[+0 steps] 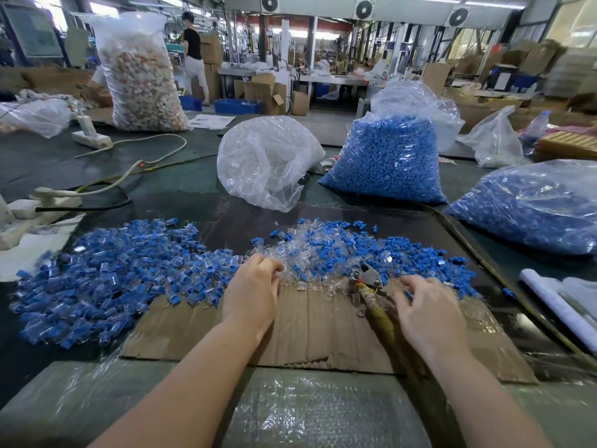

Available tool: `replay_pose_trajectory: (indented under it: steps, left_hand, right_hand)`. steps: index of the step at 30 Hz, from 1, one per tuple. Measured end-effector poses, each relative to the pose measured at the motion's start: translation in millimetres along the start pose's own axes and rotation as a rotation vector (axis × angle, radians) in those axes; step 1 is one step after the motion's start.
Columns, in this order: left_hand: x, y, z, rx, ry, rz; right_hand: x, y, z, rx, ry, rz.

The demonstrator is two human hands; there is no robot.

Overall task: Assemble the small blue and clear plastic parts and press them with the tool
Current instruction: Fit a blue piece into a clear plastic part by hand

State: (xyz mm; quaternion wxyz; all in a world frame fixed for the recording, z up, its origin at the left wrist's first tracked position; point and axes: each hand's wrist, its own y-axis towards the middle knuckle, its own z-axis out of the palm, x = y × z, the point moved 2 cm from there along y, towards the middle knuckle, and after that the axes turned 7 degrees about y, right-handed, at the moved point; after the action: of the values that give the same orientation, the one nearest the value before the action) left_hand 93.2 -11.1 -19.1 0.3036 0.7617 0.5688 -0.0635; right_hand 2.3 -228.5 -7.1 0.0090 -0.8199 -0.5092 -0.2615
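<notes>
Your left hand [250,287] is curling its fingers into the loose heap of small blue and clear plastic parts [339,253] on the brown cardboard sheet [310,331]; whether it is pinching one I cannot tell. Your right hand [426,313] is hovering with spread fingers, gripping nothing, beside the worn metal pliers-like pressing tool [371,279]. You are risking scattering parts or nudging the tool under the heap; no writing is showing legibly.

left hand [252,286]: fingertips buried in clear parts [300,270] | tool [371,286]: handle blurred

Single head view: looks forward and down over worktable [181,195], hall behind; wide-angle, close.
</notes>
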Motion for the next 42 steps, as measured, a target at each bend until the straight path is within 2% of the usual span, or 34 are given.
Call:
replay_pose_trajectory:
  steps: [3, 7, 12, 18, 25, 28, 30, 35, 42]
  left_hand:
    - [-8, -1, 0, -0.005, -0.116, -0.023]
    - [-20, -5, 6, 0.074, -0.299, -0.061]
    - [-28, -14, 16, 0.132, -0.262, -0.036]
    - [-31, -18, 20, 0.062, -0.287, -0.007]
    - [-29, -18, 19, 0.015, -0.353, -0.034]
    - [-27, -18, 19, 0.028, -0.397, -0.076]
    - [-26, -18, 19, 0.054, -0.435, -0.100]
    - [-21, -16, 19, 0.129, -0.603, -0.181]
    - [-21, -15, 18, 0.153, -0.669, -0.191]
  right_hand:
    - [-6, 10, -8, -0.036, -0.016, 0.035]
    - [-6, 16, -7, 0.006, -0.072, 0.048]
    - [-4, 22, -5, 0.013, -0.102, 0.064]
    - [-4, 26, -3, 0.057, -0.234, 0.096]
    - [0, 23, -3, 0.032, -0.246, 0.035]
    - [7, 20, -9, -0.120, -0.063, -0.083]
    - [18, 17, -12, -0.163, 0.102, -0.142]
    - [55, -2, 2, -0.094, 0.390, -0.187]
    - [68, -23, 41, -0.083, 0.523, -0.144]
